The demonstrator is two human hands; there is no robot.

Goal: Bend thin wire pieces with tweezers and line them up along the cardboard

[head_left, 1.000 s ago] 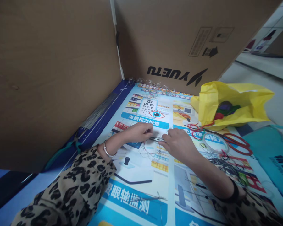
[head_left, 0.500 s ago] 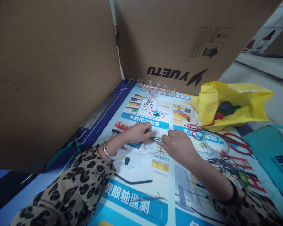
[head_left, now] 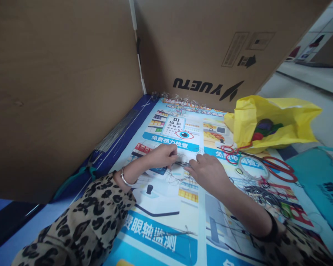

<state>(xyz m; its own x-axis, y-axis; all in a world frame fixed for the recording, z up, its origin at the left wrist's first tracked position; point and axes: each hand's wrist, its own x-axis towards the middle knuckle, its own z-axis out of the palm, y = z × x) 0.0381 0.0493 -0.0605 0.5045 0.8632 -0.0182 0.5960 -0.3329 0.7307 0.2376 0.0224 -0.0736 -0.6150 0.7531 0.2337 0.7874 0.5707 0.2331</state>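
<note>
Above the printed poster, both of my hands meet near the middle of the view. My left hand [head_left: 164, 156] is closed in a pinch on thin wire [head_left: 172, 178], whose loose loops hang below the fingertips. Wrapped round small silver pliers [head_left: 183, 164], my right hand [head_left: 209, 170] holds them level, the metal end pointing at the left fingertips. The handles are hidden in the right palm. The exact point where pliers and wire meet is too small to make out.
Cardboard walls [head_left: 199, 44] stand behind and left. Teal-handled pliers [head_left: 83, 173] and a bundle of straight wires [head_left: 115, 133] lie left. On the right are a yellow bag [head_left: 294, 122] with yarn, red-handled scissors [head_left: 280, 170], a clear ring-shaped coil [head_left: 240, 162] and tangled dark wire [head_left: 263, 195].
The pliers and my right hand have shifted very slightly to the left. My left hand keeps nearly the same place and pinch.
</note>
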